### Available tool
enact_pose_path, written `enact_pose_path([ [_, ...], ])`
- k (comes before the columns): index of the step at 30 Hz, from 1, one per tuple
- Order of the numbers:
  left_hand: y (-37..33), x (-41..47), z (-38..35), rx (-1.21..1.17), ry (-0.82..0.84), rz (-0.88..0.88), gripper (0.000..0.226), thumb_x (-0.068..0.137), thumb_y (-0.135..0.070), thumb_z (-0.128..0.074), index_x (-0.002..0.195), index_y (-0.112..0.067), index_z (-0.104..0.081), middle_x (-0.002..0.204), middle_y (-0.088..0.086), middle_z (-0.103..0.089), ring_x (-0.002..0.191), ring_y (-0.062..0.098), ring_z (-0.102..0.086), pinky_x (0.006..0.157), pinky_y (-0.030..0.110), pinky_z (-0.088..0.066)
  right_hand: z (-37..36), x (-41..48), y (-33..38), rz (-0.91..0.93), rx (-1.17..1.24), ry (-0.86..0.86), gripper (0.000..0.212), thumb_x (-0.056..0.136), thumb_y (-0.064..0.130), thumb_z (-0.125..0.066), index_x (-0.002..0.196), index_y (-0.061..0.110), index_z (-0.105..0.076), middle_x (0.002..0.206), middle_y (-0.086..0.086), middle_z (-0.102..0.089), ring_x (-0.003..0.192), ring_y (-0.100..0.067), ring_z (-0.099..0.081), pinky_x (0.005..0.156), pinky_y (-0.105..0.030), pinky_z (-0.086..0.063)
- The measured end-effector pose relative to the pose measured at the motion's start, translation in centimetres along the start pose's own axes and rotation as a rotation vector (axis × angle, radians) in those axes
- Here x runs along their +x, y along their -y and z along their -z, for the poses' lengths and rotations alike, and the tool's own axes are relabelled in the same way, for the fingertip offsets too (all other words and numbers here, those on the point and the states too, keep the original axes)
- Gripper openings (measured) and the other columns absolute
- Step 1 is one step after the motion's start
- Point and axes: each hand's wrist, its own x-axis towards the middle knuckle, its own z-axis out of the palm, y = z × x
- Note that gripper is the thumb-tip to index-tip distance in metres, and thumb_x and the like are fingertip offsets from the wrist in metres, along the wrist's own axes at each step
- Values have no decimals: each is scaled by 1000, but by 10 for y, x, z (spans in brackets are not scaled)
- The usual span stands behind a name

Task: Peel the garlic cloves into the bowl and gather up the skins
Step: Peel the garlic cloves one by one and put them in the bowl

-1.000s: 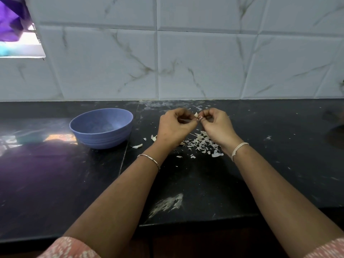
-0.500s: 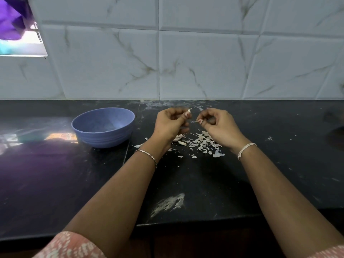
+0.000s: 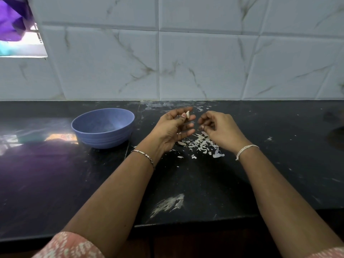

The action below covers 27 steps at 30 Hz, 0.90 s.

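Note:
A pale garlic clove [image 3: 187,114] sticks up from the fingertips of my left hand [image 3: 172,129], pinched between thumb and forefinger above the black counter. My right hand [image 3: 219,129] hovers a little to the right, apart from the left, with its fingers curled toward the thumb; I see nothing between them. Under and between both hands lies a scatter of white garlic skins [image 3: 201,144]. The blue bowl [image 3: 104,139] stands to the left of my left hand; its inside looks bare from here.
The black counter [image 3: 279,164] runs to a white tiled wall [image 3: 204,67] behind. A white smear [image 3: 169,203] marks the counter near its front edge. A window opening with purple cloth [image 3: 11,17] is at top left.
My hands, joined at the clove a second ago, have pulled apart. The left hand has turned palm-up, keeping the clove; the right has drawn back to the right over the skins.

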Motion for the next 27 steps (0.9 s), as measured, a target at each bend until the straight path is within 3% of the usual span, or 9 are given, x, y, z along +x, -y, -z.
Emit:
enact_pose_path([
  [2,0,-1,0,0,12,5,19,100,-7,-49,106,-16,-66,91,1,-74,67,10,-66,58,24,-58,-2,0,0,-27,83,-62,9,94,14,-60,98,21,-64,71,9,-70,70,-4,-68,75,-35,-57],
  [4,-1,-2,0,7,23,3,18,101,-8,-49,106,-16,-65,93,1,-75,68,10,-67,58,24,-58,-3,2,3,-33,118,-203,2,91,23,-66,92,22,-66,72,9,-69,69,-8,-67,71,-37,-57],
  [6,-1,-2,0,16,35,-4,16,100,-8,-51,105,-17,-63,94,1,-75,70,10,-67,58,24,-58,-2,2,8,-31,220,-287,6,86,23,-71,87,21,-66,78,9,-68,70,-14,-65,70,-30,-56],
  [8,-1,-2,-1,17,41,-9,14,99,-8,-53,104,-18,-62,91,1,-74,71,11,-68,59,25,-58,-3,2,11,-39,349,-251,9,85,18,-73,85,22,-65,82,8,-68,73,-21,-66,70,-27,-56],
  [11,0,-3,-1,14,37,-27,13,97,-8,-56,102,-18,-62,85,2,-70,70,10,-67,58,25,-58,-8,2,11,-42,394,-191,12,83,15,-74,86,23,-65,83,5,-69,73,-28,-67,71,-35,-58],
  [16,1,-3,-2,65,43,-72,14,96,-8,-57,104,-18,-64,87,2,-69,72,11,-66,57,26,-58,-9,3,10,-76,438,-198,14,83,13,-74,90,21,-64,87,1,-68,59,-11,-56,59,-28,-49],
  [19,0,-3,-2,82,41,-89,16,95,-8,-60,108,-16,-66,86,1,-69,72,10,-65,57,25,-58,-8,2,11,-145,521,-159,12,82,16,-76,87,24,-68,85,0,-70,64,-15,-60,64,-33,-54],
  [23,1,-3,-1,152,53,-119,16,95,-10,-61,108,-15,-67,83,-2,-67,72,8,-65,59,25,-57,-7,0,16,-232,696,-100,6,82,8,-76,87,9,-73,72,0,-69,59,-8,-60,60,-23,-53],
  [27,1,-4,-1,205,76,-127,15,95,-11,-61,107,-15,-69,80,-1,-62,72,7,-62,59,25,-57,-5,1,14,-298,795,-67,4,79,6,-77,80,9,-74,66,0,-68,61,-9,-61,62,-22,-53],
])
